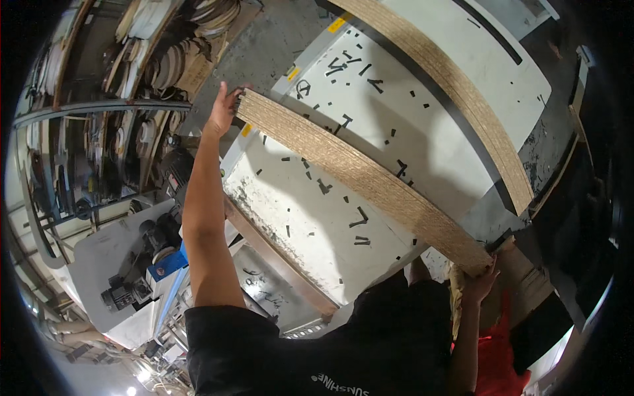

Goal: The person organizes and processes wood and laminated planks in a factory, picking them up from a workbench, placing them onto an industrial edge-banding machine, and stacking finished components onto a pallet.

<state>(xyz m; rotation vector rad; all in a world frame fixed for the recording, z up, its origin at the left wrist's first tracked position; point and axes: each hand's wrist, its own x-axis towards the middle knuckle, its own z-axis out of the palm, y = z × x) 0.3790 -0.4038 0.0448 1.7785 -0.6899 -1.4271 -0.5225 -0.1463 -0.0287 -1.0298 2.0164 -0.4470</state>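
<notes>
A long stack of brown particleboard strips (356,171) runs slantwise over a white work surface (310,244). At its far left end is my left hand (226,111), thumb raised and fingers curled against the end of the stack. My right hand (481,284) grips the near right end from the side, close to my body. Part of its fingers is hidden behind the strips. Small black offcuts (360,216) lie scattered on the white surface on both sides of the stack.
Farther off, a second stack of particleboard strips (456,79) lies by a white panel (522,86). Racks with coiled edging (165,69) line the left side. A machine with a dark motor (158,237) stands at left. Red fabric (492,360) shows at lower right.
</notes>
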